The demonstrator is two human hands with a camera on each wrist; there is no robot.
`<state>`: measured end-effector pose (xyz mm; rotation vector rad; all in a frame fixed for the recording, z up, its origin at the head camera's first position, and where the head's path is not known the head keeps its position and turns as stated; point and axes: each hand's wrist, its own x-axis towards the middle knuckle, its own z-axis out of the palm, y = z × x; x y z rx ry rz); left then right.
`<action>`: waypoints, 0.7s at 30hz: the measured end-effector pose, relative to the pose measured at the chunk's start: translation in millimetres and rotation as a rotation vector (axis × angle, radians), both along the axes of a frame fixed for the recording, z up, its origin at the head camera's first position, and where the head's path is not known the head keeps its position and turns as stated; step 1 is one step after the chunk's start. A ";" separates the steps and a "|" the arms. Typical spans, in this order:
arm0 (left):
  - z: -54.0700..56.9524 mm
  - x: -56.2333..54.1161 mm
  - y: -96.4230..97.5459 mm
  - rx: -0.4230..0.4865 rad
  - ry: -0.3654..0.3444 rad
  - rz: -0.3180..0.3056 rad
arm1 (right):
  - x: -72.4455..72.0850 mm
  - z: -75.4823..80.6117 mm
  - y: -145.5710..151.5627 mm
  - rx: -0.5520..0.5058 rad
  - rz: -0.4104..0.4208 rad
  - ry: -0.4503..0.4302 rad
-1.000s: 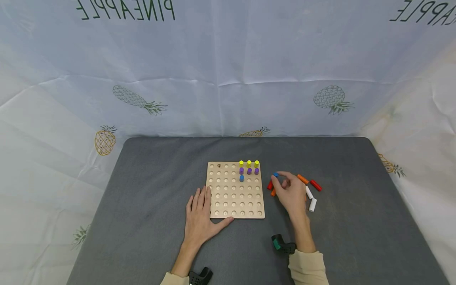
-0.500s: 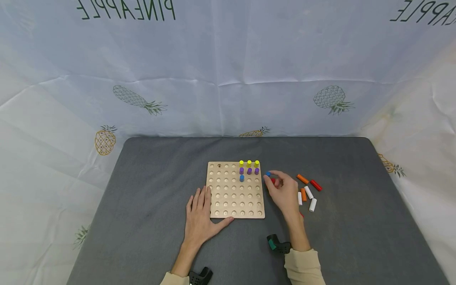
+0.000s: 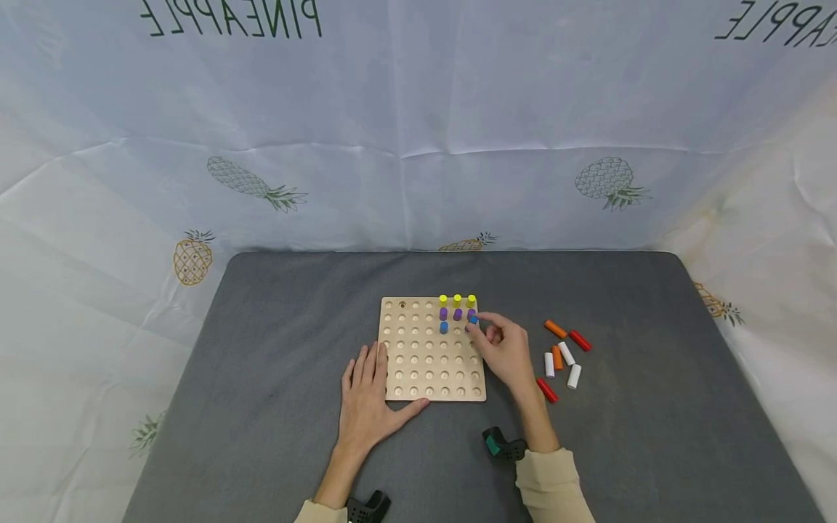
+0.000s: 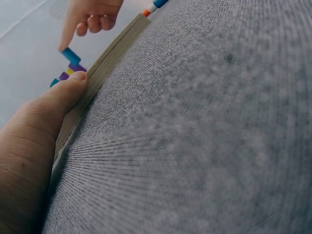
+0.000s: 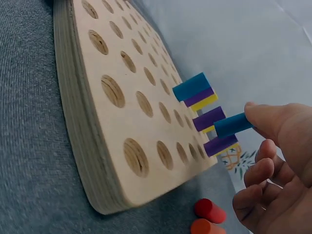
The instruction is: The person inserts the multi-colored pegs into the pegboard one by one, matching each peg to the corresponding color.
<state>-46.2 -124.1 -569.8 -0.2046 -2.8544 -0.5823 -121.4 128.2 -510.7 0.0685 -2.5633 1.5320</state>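
A square wooden pegboard (image 3: 421, 367) lies on the table. My left hand (image 3: 366, 408) rests at its near left corner, fingers straight along the left side and thumb by the front edge. Between thumb and index finger, my right hand (image 3: 506, 352) pinches a blue peg (image 5: 233, 126), held above the board by the right edge. Three yellow pegs (image 3: 457, 299) stand in the far row, with three purple pegs (image 3: 458, 314) in the row before them. Another blue peg (image 3: 444, 327) stands upright in the third row. The held peg's lower end looks free of any hole in the right wrist view.
Loose pegs lie right of the board: orange pegs (image 3: 556, 329), red pegs (image 3: 580, 340) and white pegs (image 3: 574, 376). A grey cloth (image 3: 654, 421) covers the table. Behind hangs a pale curtain (image 3: 405, 87) printed with pineapples.
My right hand has carried the blue peg leftward from beside the loose pegs to over the board's right edge. A red peg near the wrist has come into sight. My left hand stays put.
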 end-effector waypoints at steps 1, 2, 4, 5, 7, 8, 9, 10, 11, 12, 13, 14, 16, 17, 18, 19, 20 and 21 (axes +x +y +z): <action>0.0 0.0 -0.1 -0.002 0.001 0.000 | -1.0 -0.9 -1.2 -0.002 0.007 -0.003; 0.0 -0.1 -0.2 -0.004 0.001 0.001 | -2.0 -1.8 -2.4 -0.001 0.016 -0.006; 0.2 -0.2 -0.2 -0.006 0.001 0.001 | -3.7 -3.1 -4.9 -0.005 0.029 -0.015; 0.3 -0.3 -0.3 -0.006 0.000 0.001 | -4.5 -4.0 -5.9 -0.004 0.035 -0.019; 0.5 -0.3 -0.2 -0.006 -0.003 0.001 | -5.7 -6.3 -7.6 -0.006 0.045 -0.030; 0.6 -0.3 -0.1 -0.007 -0.005 0.002 | -6.3 -7.3 -8.3 -0.006 0.047 -0.036; 0.7 -0.3 0.0 -0.008 -0.007 0.002 | -6.8 -8.3 -8.6 -0.007 0.048 -0.042; 0.7 -0.3 0.0 -0.008 -0.010 0.003 | -7.2 -9.3 -8.9 -0.009 0.050 -0.048; 0.7 -0.3 0.0 -0.009 -0.012 0.003 | -7.5 -10.5 -9.0 -0.007 0.051 -0.052; 0.6 -0.3 0.1 -0.010 -0.014 0.004 | -7.8 -11.1 -9.3 -0.008 0.053 -0.056; 0.7 -0.4 0.0 -0.010 -0.016 0.005 | -8.1 -11.8 -9.6 -0.005 0.053 -0.059; 0.7 -0.4 0.0 -0.009 -0.017 0.004 | -8.3 -12.6 -9.7 -0.001 0.055 -0.059; 0.8 -0.2 -0.1 -0.010 -0.017 0.004 | -8.7 -13.2 -10.2 0.004 0.058 -0.058; 0.9 -0.2 -0.2 -0.009 -0.016 0.004 | -8.8 -13.3 -10.6 0.009 0.059 -0.056; 0.9 -0.2 -0.1 -0.009 -0.015 0.004 | -9.0 -13.2 -11.2 0.009 0.061 -0.056; 1.0 -0.1 -0.2 -0.009 -0.013 0.004 | -9.1 -13.4 -11.5 0.015 0.061 -0.055; 1.0 0.0 -0.2 -0.009 -0.011 0.003 | -9.1 -13.1 -11.9 0.018 0.062 -0.056; 0.9 0.1 -0.2 -0.010 -0.009 0.003 | -9.2 -12.9 -12.4 0.024 0.062 -0.058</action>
